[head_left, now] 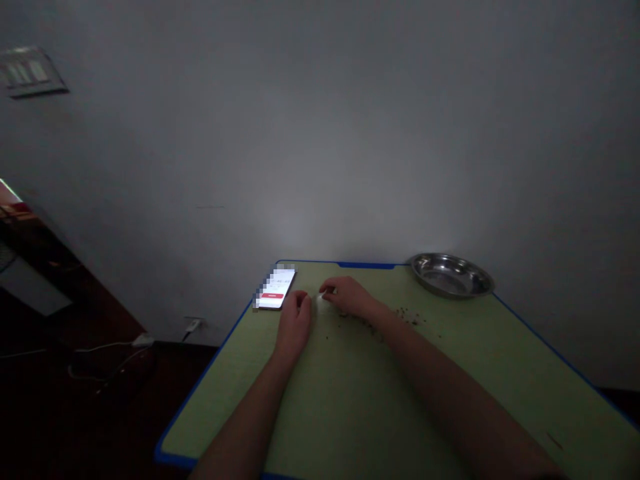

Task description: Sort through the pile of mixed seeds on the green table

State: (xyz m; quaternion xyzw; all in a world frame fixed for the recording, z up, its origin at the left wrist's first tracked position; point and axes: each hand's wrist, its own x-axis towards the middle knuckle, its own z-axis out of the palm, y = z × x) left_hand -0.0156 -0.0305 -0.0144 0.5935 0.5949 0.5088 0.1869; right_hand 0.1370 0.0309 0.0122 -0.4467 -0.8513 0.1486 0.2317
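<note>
My left hand (295,323) rests on the green table (325,413) beside the phone (278,288), fingers curled in toward the thumb. Whatever it may hold is too small and dark to make out. Just to its right, my right hand (349,297) pinches a small whitish piece (321,297) between thumb and fingertips. That piece lies in the gap between both hands, and its kind cannot be told. Small dark bits (409,316) are scattered on the tabletop under and beyond my right forearm. The phone lies flat with its screen lit.
A shiny oval metal bowl (451,275) stands at the table's back right corner, close to the grey wall (320,133). Blue edging runs round the table. Down on the left are a plug (193,325) and white cables (143,340). A thin dark stick (555,441) lies at front right.
</note>
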